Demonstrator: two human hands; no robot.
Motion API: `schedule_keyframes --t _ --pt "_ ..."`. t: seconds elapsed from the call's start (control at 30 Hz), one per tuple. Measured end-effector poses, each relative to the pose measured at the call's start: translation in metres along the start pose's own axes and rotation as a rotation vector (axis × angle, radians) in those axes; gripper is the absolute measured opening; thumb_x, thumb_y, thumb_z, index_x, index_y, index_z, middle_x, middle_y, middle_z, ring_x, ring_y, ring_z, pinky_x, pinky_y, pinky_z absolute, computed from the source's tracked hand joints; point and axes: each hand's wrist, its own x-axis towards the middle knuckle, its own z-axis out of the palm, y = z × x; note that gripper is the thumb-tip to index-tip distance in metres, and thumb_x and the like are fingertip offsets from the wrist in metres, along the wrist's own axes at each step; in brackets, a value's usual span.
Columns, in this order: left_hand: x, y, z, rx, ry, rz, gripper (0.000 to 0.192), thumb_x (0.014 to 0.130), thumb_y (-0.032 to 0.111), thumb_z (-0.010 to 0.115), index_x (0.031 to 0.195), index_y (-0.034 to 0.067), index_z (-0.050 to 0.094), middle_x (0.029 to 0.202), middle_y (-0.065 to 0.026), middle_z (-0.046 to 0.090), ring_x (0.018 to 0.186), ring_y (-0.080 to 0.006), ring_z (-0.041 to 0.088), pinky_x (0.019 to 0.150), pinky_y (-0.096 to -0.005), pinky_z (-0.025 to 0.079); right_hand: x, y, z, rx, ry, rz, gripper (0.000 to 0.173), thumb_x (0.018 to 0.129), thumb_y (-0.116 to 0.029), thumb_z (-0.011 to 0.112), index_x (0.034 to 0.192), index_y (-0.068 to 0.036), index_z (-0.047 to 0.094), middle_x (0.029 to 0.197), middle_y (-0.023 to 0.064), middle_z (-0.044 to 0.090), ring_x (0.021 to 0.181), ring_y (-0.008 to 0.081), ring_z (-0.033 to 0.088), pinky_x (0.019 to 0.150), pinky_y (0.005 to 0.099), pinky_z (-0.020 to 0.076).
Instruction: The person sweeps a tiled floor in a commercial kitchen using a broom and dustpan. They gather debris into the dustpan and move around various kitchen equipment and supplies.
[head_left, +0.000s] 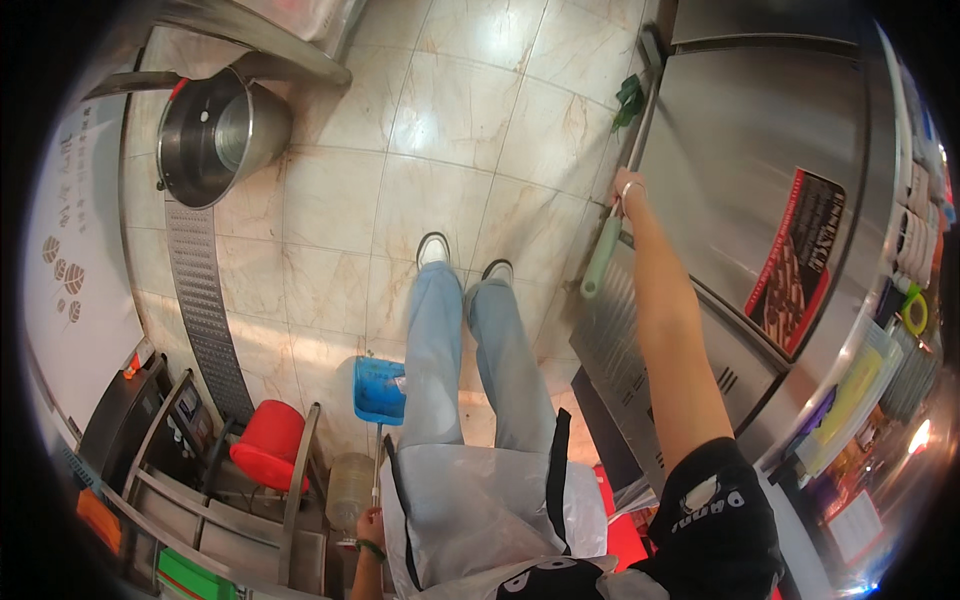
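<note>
My right hand (628, 187) grips the metal pole of a long-handled sweeping tool (643, 135), just beyond its pale green handle (601, 259). The tool's narrow dark head (651, 46) is against the base of a steel cabinet, its exact kind unclear. Beside the pole lies a dark green leaf (628, 101) on the floor. Low in the view, my left hand (369, 525) is closed around the thin upright pole (376, 465) of a blue dustpan (379, 390). The pan rests on the tiles left of my legs, with dirt and a scrap of clear plastic in it.
A tall steel pot (225, 139) stands at the upper left, near a perforated drain cover (206, 300). At the lower left are a red stool (271, 442), a metal rack (210, 517) and a clear plastic jug (349, 487). Steel cabinets (750, 150) line the right side.
</note>
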Motion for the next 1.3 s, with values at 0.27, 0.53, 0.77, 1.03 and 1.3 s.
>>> schedule_keyframes --t 0.27,0.53,0.77,1.03,1.3 --pt "0.016 0.043 -0.032 0.109 0.074 -0.061 0.015 0.079 0.017 0.046 0.085 0.005 0.053 0.063 -0.0087 0.055 0.051 -0.0155 0.053 0.046 -0.029 0.044 -0.132 0.144 0.015 0.065 -0.36 -0.086 0.035 0.081 -0.025 0.038 0.057 0.0 0.042 0.041 0.0099 0.044 0.032 0.0196 0.044 0.032 0.0318 0.0334" --pt "0.003 0.086 -0.013 0.339 0.131 -0.023 0.026 0.075 0.022 0.049 0.095 0.006 0.052 0.09 -0.0161 0.054 0.086 -0.0268 0.051 0.072 -0.0355 0.04 -0.296 0.238 -0.128 0.153 -0.676 0.265 0.02 0.079 -0.019 0.048 0.076 -0.004 0.035 0.047 0.0033 0.035 0.032 0.0109 0.032 0.028 0.0264 0.0271" --pt "0.003 0.03 -0.003 0.915 0.163 -0.241 0.07 0.068 0.041 0.055 0.121 0.005 0.028 0.122 -0.0185 0.033 0.114 -0.0306 0.028 0.092 -0.0409 0.021 -0.256 0.237 -0.094 -0.231 -0.335 -0.213 0.025 0.079 -0.023 0.044 0.081 0.001 0.043 0.043 0.0043 0.041 0.03 0.0153 0.04 0.029 0.0293 0.0319" --pt "0.017 -0.03 0.019 0.973 -0.193 -0.656 0.077 0.071 0.05 0.05 0.127 0.01 0.018 0.123 -0.0187 0.031 0.115 -0.0297 0.029 0.09 -0.0437 0.023 -0.191 0.317 0.0 -0.503 -0.446 -0.158 0.024 0.082 -0.021 0.04 0.088 0.001 0.033 0.051 0.0163 0.048 0.037 0.0232 0.049 0.031 0.0346 0.0383" --pt "0.079 -0.14 0.045 0.662 -0.323 -0.549 0.039 0.076 0.028 0.045 0.106 0.003 0.041 0.104 -0.0156 0.049 0.093 -0.0257 0.049 0.076 -0.0411 0.036 -0.299 0.478 -0.007 -0.977 -0.32 -0.165 0.03 0.081 -0.023 0.042 0.095 0.001 0.029 0.085 0.0256 0.053 0.07 0.0384 0.056 0.046 0.0407 0.0489"
